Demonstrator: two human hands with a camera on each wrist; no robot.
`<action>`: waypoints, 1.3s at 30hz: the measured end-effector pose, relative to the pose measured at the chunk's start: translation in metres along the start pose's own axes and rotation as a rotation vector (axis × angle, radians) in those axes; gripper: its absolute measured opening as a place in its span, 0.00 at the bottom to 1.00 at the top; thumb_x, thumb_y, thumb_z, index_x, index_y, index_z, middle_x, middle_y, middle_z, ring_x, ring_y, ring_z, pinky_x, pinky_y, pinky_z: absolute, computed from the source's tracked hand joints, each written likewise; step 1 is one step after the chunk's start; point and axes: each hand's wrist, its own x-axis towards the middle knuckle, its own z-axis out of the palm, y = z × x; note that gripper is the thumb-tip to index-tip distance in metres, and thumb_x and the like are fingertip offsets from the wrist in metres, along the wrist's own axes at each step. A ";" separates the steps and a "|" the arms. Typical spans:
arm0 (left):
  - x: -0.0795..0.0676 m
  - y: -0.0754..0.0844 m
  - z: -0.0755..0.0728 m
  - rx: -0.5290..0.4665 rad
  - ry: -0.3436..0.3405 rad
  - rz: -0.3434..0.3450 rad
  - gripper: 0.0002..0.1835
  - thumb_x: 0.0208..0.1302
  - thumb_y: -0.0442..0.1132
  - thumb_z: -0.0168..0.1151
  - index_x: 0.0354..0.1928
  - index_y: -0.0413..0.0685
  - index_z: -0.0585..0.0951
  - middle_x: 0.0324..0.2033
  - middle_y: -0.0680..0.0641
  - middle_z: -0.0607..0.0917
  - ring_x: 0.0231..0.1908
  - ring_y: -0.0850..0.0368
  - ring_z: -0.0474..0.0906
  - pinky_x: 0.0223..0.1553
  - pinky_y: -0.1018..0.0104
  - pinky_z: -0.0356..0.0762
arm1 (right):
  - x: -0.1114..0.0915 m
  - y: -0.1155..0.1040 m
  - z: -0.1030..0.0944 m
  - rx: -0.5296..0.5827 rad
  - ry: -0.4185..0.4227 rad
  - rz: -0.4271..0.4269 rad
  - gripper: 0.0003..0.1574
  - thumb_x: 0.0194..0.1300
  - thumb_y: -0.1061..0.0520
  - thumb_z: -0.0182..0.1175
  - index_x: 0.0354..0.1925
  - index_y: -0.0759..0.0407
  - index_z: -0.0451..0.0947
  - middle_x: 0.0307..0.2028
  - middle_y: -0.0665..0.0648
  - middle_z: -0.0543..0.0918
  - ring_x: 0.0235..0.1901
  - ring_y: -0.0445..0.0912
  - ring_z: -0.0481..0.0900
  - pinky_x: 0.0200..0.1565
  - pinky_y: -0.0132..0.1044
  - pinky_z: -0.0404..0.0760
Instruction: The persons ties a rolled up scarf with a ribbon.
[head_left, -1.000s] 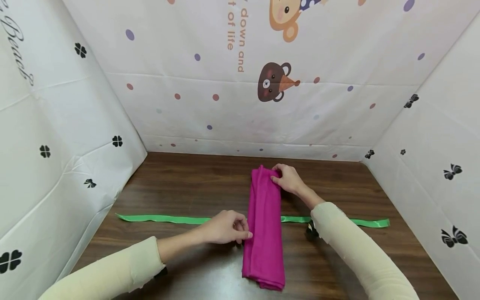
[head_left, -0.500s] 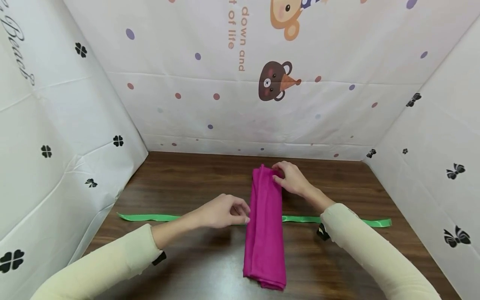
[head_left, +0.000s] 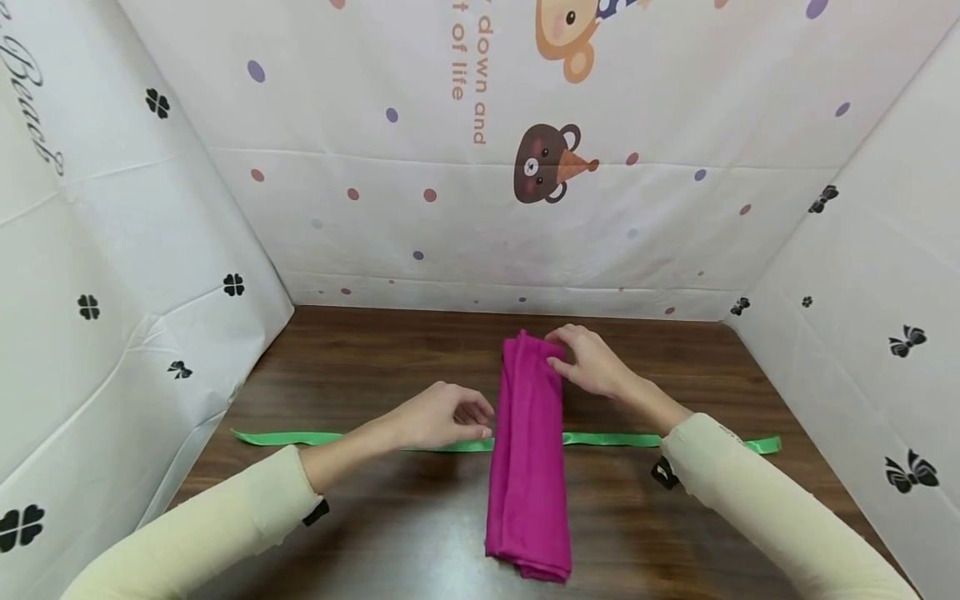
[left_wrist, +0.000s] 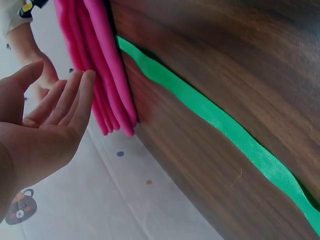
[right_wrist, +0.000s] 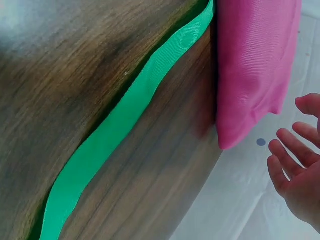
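A folded magenta cloth (head_left: 528, 467) lies lengthwise on the table, across a long green ribbon (head_left: 611, 439) that sticks out on both sides. My left hand (head_left: 442, 417) hovers by the cloth's left edge, above the ribbon, its fingers loosely bent around nothing. Near the far right corner of the cloth is my right hand (head_left: 588, 360), fingers relaxed. In the right wrist view the spread fingers of that hand (right_wrist: 297, 165) stand apart from the cloth (right_wrist: 250, 75). The left wrist view has the ribbon (left_wrist: 215, 117) running under the layered cloth (left_wrist: 100, 60). The ribbon's middle is hidden beneath it.
The dark wooden table (head_left: 375, 358) ends at a white printed back sheet (head_left: 337, 225). Similar white sheets rise on the left (head_left: 120, 400) and right (head_left: 847, 358). Both forearms wear pale sleeves with small dark devices strapped at the wrists.
My left hand has left its spot lower on the cloth's left edge and moved farther up the table and slightly left. The right hand has drawn slightly right, its fingers loosening from the cloth.
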 end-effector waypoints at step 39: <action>-0.001 -0.017 -0.011 0.087 0.025 -0.020 0.15 0.71 0.42 0.73 0.55 0.46 0.86 0.47 0.47 0.91 0.48 0.58 0.87 0.53 0.61 0.84 | -0.029 -0.006 -0.013 0.002 0.028 -0.070 0.18 0.71 0.59 0.70 0.55 0.66 0.83 0.50 0.62 0.85 0.52 0.61 0.82 0.54 0.56 0.81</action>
